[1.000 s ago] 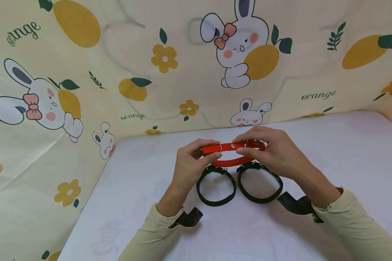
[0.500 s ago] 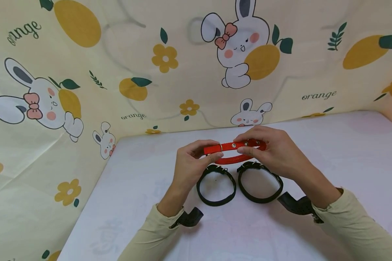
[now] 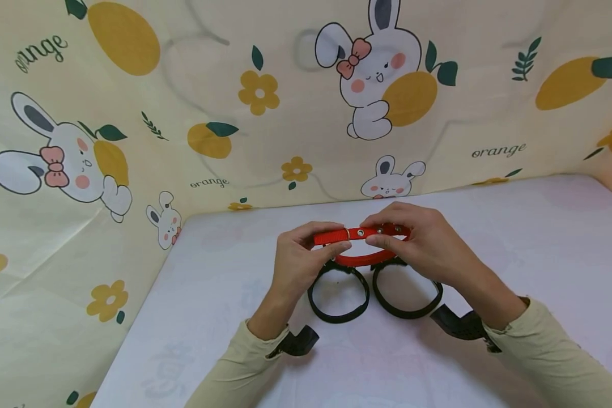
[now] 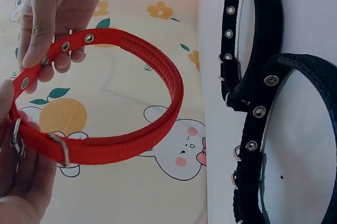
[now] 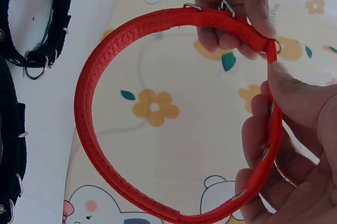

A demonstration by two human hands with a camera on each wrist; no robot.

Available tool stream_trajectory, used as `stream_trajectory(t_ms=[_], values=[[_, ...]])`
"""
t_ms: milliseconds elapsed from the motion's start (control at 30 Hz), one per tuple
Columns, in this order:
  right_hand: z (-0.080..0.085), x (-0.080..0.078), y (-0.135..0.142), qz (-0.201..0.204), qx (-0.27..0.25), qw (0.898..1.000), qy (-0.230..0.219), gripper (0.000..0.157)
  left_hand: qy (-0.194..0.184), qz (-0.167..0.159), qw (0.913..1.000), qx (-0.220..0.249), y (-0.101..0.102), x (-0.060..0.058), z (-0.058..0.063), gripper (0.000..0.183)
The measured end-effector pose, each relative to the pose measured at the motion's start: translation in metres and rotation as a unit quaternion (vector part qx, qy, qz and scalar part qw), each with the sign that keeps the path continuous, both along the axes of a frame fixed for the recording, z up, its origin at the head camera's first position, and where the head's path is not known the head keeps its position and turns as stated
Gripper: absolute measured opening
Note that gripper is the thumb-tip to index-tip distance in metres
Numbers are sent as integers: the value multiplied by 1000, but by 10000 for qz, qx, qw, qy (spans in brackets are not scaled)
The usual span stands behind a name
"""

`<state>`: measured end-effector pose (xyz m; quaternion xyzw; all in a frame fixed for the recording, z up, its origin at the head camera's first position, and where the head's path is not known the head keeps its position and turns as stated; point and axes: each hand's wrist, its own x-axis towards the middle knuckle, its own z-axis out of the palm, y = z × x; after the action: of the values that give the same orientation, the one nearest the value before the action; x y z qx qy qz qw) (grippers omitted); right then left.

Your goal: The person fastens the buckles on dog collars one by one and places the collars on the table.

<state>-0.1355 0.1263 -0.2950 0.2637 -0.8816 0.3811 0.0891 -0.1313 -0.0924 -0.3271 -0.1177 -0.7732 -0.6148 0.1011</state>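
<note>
Above the table, both hands hold a red collar (image 3: 369,260) bent into a loop, with metal-rimmed eyelets along its strap. My left hand (image 3: 297,263) pinches the end with the metal buckle (image 4: 18,142) and a keeper ring. Thumb and fingers of my right hand (image 3: 425,241) pinch the eyelet part of the strap. In the right wrist view the strap passes through the buckle end by the left fingertips (image 5: 266,29). Behind the red loop in the head view, two black collars, a left one (image 3: 339,319) and a right one (image 3: 408,314), lie on the table as rings.
A white-covered table (image 3: 209,317) lies under the hands. Behind it hangs a cream cloth (image 3: 265,136) printed with rabbits and oranges. Black wrist devices show at the left cuff (image 3: 300,341) and the right cuff (image 3: 459,324).
Both hands and the red collar have come slightly lower, and the loop's lower side now overlaps the tops of the black collars. Both grips stay the same.
</note>
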Motion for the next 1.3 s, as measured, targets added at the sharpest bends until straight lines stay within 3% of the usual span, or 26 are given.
stream_trajectory(t_ms=[133, 400, 1033, 1300], values=[[-2, 0, -1, 0, -38, 10000, 10, 26, -71, 52, 9999, 72, 1, 1, 0, 26], [-3, 1, -4, 48, -1, 10000, 60, 25, -205, -344, 9990, 188, 1, 2, -1, 25], [-4, 2, -5, -72, -46, 10000, -25, 27, -294, -223, 9993, 108, 3, 2, -1, 30], [-6, 1, -6, 26, -166, 9998, 67, 29, -458, -426, 9979, 190, 2, 2, -1, 25]])
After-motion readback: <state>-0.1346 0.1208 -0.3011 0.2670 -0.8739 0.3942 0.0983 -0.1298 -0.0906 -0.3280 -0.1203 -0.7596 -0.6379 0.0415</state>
